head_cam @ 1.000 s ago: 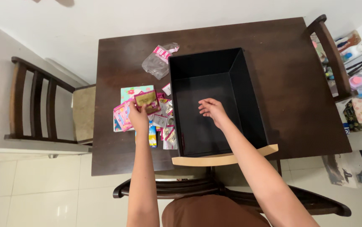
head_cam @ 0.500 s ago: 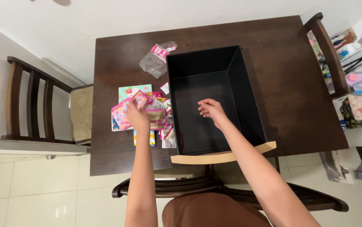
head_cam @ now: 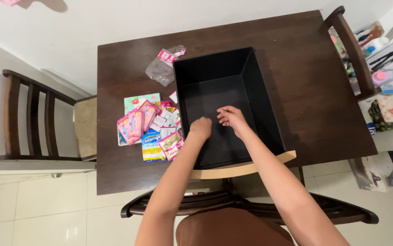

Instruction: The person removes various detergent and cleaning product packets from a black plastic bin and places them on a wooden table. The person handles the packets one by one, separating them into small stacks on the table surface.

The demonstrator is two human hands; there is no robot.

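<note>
The left hand (head_cam: pixel 200 128) hangs over the near left part of the black box (head_cam: pixel 260 98), curled into a loose fist with its back to the camera; whether anything sits inside the fist cannot be told. Just to its right, the right hand (head_cam: pixel 231 117) hovers over the box floor with fingers bent downward and slightly spread, gripping nothing that shows. The box around both hands is a deep, matte, straight-walled rectangle, its inside dark. Just left of the left hand, outside the box wall, lies a loose heap of small glossy sachets (head_cam: pixel 150 125), mostly pink, with one blue and white packet (head_cam: pixel 152 146) at the near edge. Further away, beyond the heap, a crumpled clear plastic bag (head_cam: pixel 161 68) rests by the box's far left corner. All sit on a dark brown wooden table (head_cam: pixel 315 100).
</note>
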